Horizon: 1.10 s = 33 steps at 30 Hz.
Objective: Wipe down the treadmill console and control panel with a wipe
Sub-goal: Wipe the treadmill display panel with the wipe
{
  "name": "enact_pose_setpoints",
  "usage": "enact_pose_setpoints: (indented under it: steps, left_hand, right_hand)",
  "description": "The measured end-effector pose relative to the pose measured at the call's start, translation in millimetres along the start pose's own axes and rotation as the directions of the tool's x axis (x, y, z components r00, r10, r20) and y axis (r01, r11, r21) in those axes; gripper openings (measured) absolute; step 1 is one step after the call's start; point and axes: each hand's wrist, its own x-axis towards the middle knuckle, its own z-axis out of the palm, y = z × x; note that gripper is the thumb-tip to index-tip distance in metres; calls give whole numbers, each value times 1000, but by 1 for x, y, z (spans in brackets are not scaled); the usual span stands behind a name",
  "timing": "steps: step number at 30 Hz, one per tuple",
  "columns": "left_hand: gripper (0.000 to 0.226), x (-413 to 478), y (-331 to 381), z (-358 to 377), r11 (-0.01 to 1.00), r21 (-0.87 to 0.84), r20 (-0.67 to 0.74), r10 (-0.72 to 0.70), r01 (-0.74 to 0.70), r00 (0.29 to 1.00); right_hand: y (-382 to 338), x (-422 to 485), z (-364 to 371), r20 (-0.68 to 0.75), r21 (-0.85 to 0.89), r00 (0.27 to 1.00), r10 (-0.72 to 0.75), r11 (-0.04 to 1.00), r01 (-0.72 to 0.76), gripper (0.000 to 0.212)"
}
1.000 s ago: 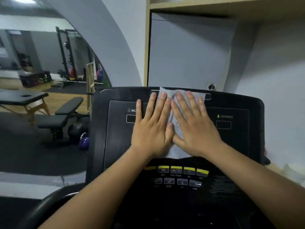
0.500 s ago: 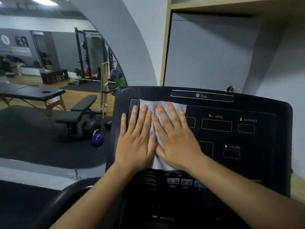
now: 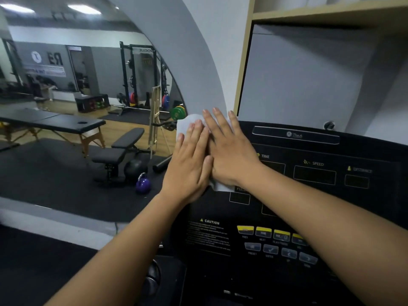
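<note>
A white wipe (image 3: 187,124) lies flat on the upper left corner of the black treadmill console (image 3: 320,195). My left hand (image 3: 189,164) and my right hand (image 3: 229,151) press on it side by side, palms down, fingers spread and pointing up. The wipe's top edge pokes past the console's left corner; its lower edge shows under my right wrist. Below sit the yellow and grey control buttons (image 3: 276,241) and a CAUTION label (image 3: 209,233). TIME, SPEED and DISTANCE windows run along the console's upper part.
A wooden shelf frame (image 3: 245,62) and grey wall stand right behind the console. To the left a large arched mirror (image 3: 88,107) reflects the gym: a massage table, a bench, kettlebells, a rack. The handrail (image 3: 152,277) sits low at the console's left.
Both hands slid the wipe leftward across the console, from its top centre to its upper left corner. The view has shifted so the console sits further right.
</note>
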Motion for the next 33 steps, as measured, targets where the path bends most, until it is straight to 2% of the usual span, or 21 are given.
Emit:
enact_pose_setpoints:
  steps: [4, 8, 12, 17, 23, 27, 33]
  left_hand:
    - [67, 7, 6, 7, 983, 167, 23, 68, -70, 997]
    - [69, 16, 32, 18, 980, 152, 65, 122, -130, 990]
    - [66, 25, 57, 32, 951, 184, 79, 238, -248, 968]
    - [65, 47, 108, 60, 923, 191, 121, 317, -336, 941]
    - [75, 71, 175, 94, 897, 246, 178, 330, -366, 927]
    - [76, 86, 213, 115, 868, 230, 196, 401, -439, 895]
    - [75, 96, 246, 132, 832, 247, 218, 452, -497, 865]
  right_hand:
    - [11, -16, 5, -19, 12, 1000, 23, 1000, -22, 75]
    - [33, -42, 11, 0, 15, 998, 62, 998, -62, 77]
    - [69, -83, 16, 34, 2, 994, 108, 994, -108, 81]
    - [109, -138, 27, 38, 17, 976, 214, 977, -214, 79]
    - [155, -198, 36, 68, -13, 924, 376, 926, -376, 81]
    - [178, -233, 40, 82, -5, 869, 488, 872, -489, 78]
    - [194, -263, 44, 103, -33, 816, 569, 822, -569, 76]
